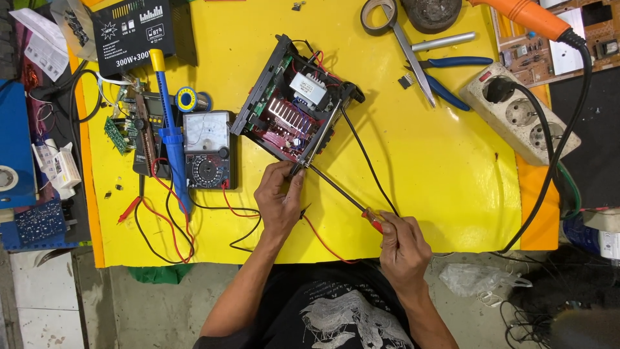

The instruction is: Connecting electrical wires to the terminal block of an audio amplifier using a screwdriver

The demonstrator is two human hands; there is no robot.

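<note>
right hand (402, 245) gripping screwdriver (339, 196), perhaps touching amplifier (294, 103)

Opened amplifier (297, 103) mid-table (439, 181), multimeter (206, 150) left of it, power strip (520, 113) right

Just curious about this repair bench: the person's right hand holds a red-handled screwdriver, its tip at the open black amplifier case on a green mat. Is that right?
Not quite. The head view shows the mat is yellow, not green. The right hand does hold the red-handled screwdriver, its tip at the open black amplifier case.
</note>
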